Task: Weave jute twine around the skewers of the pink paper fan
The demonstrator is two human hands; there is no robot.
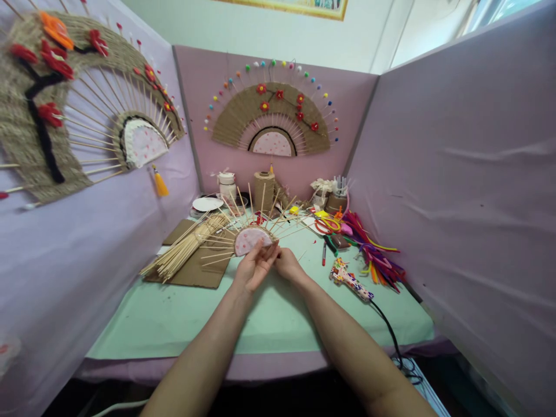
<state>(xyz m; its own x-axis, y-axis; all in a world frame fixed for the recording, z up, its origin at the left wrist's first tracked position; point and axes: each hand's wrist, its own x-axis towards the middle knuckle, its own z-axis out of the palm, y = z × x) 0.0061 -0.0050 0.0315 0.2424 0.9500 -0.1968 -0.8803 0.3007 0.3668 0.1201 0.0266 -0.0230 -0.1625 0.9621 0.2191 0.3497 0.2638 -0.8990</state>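
Observation:
A half-round fan base (245, 244), covered in pink-and-white patterned fabric with a brown rim, has thin wooden sticks fanning out from its curved edge. My left hand (257, 265) holds it from below, thumb across the fabric face and fingers near the lower right corner. Close against that corner is my right hand (289, 264), its fingers closed in a pinch; what lies between them is hidden. Behind the base, to the left, a bundle of wooden sticks (187, 248) rests on sheets of brown cardboard (215, 277).
A patterned hot glue gun (347, 280) with a black cord lies at right, near a red marker (324, 253), scissors (328, 225) and colourful pipe cleaners (373, 255). A twine spool (263, 191) and a white jar (226, 186) stand behind. Decorated fans (234, 116) hang on the panels.

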